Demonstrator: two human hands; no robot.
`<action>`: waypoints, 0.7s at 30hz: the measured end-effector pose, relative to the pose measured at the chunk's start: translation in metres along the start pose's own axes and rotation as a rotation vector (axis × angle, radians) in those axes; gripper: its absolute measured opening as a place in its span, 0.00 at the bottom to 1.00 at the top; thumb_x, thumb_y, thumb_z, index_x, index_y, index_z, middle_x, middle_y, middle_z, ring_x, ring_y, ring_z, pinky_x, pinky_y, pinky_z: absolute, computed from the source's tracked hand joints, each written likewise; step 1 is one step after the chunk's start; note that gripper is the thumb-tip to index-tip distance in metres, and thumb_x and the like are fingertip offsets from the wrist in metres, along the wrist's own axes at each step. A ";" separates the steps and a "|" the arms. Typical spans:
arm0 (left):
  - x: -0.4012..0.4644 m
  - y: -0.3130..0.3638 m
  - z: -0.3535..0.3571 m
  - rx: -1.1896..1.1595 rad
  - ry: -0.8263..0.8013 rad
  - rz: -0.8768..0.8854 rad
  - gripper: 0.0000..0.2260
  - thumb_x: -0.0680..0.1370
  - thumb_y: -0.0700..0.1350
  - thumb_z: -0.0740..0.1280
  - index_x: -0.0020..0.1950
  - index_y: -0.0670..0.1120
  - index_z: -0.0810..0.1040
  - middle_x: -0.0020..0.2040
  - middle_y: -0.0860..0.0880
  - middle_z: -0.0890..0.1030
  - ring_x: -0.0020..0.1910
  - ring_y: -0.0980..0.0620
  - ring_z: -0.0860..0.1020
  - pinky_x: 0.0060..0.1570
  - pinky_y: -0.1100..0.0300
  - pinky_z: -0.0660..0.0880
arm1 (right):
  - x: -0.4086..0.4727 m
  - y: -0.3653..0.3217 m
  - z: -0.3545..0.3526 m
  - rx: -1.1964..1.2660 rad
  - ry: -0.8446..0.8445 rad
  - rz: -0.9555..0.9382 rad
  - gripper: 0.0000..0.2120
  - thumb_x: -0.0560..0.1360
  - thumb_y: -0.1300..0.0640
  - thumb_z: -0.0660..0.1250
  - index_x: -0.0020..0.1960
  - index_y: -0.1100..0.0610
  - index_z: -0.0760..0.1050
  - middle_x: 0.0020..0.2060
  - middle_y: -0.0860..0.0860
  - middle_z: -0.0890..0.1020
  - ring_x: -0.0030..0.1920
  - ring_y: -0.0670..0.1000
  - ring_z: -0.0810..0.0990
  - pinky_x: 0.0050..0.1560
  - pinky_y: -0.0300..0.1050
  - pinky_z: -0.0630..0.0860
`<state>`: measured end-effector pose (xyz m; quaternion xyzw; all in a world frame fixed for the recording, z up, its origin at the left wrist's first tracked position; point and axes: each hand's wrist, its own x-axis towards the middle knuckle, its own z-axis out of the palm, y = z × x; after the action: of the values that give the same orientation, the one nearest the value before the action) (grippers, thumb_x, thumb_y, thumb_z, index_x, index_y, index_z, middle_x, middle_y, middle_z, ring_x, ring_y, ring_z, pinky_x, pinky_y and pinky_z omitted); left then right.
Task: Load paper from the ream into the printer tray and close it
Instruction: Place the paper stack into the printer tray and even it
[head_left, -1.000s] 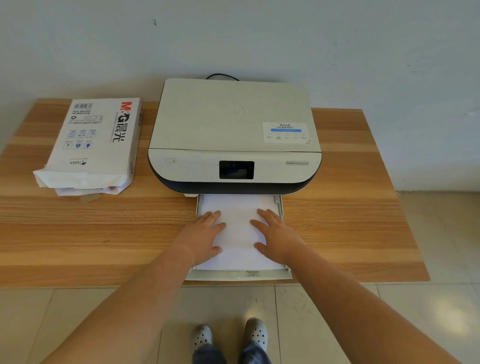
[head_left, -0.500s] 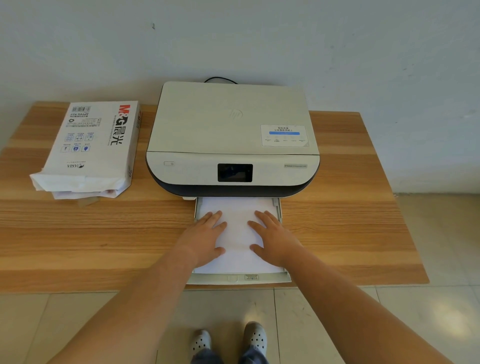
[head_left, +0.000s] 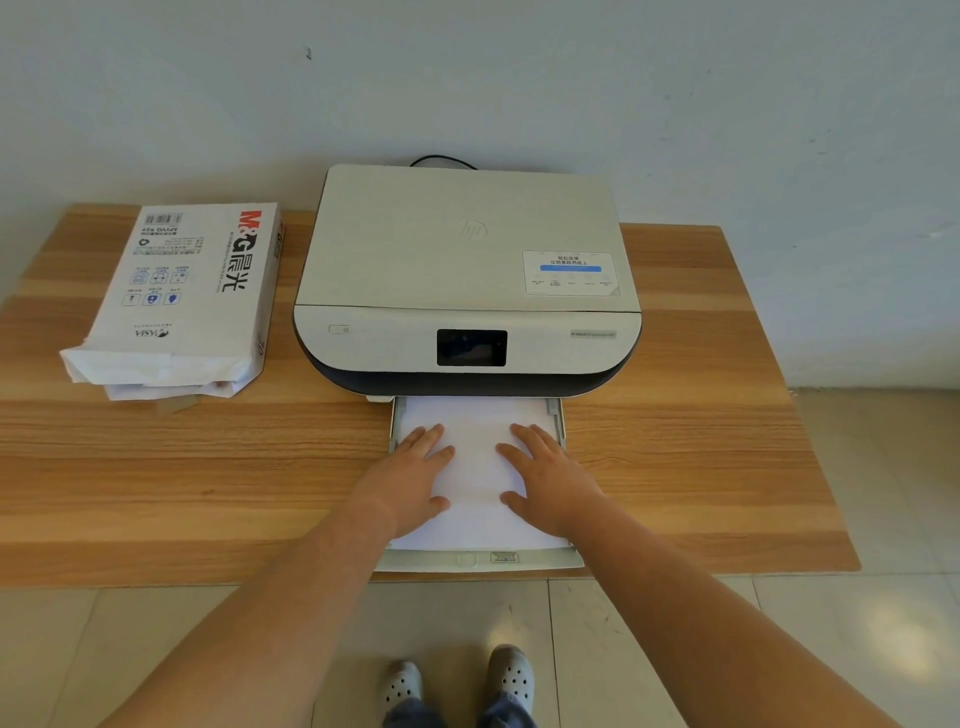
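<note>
Your single head camera looks forward and steeply down from standing height, facing the wall (head_left: 519, 78). It sits close over the worktop (head_left: 156, 467), with the printer (head_left: 467, 249) centred and floor (head_left: 156, 649) below.

The paper pack (head_left: 176, 296), far left of the left hand (head_left: 410, 478), says "M&G" in red. The printer (head_left: 467, 249) lid shows "hp".

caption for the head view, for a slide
Both hands, left and right, press paper flat in the printer's open tray.
</note>
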<state>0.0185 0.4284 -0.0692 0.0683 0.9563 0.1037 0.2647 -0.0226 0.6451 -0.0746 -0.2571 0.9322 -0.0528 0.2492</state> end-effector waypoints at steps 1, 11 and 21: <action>0.001 0.000 0.000 0.002 0.000 0.002 0.31 0.79 0.54 0.62 0.77 0.52 0.50 0.79 0.52 0.42 0.77 0.52 0.43 0.75 0.50 0.56 | 0.000 0.000 0.000 0.000 -0.001 0.001 0.31 0.79 0.43 0.58 0.78 0.48 0.50 0.78 0.50 0.46 0.78 0.53 0.42 0.76 0.55 0.50; 0.000 -0.001 0.000 0.021 0.004 0.006 0.31 0.79 0.55 0.61 0.77 0.52 0.50 0.79 0.52 0.42 0.77 0.51 0.43 0.75 0.50 0.55 | -0.002 -0.004 0.001 -0.025 0.029 0.000 0.31 0.79 0.42 0.57 0.78 0.49 0.51 0.78 0.51 0.47 0.78 0.55 0.43 0.75 0.54 0.47; -0.002 0.000 0.000 0.002 0.010 -0.002 0.31 0.79 0.53 0.62 0.77 0.52 0.51 0.79 0.52 0.42 0.77 0.51 0.43 0.75 0.50 0.55 | -0.003 -0.005 0.004 -0.030 0.043 0.000 0.31 0.79 0.43 0.57 0.78 0.49 0.50 0.78 0.51 0.47 0.78 0.55 0.43 0.75 0.54 0.45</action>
<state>0.0200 0.4282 -0.0680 0.0672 0.9577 0.1026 0.2602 -0.0166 0.6423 -0.0754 -0.2596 0.9380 -0.0444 0.2254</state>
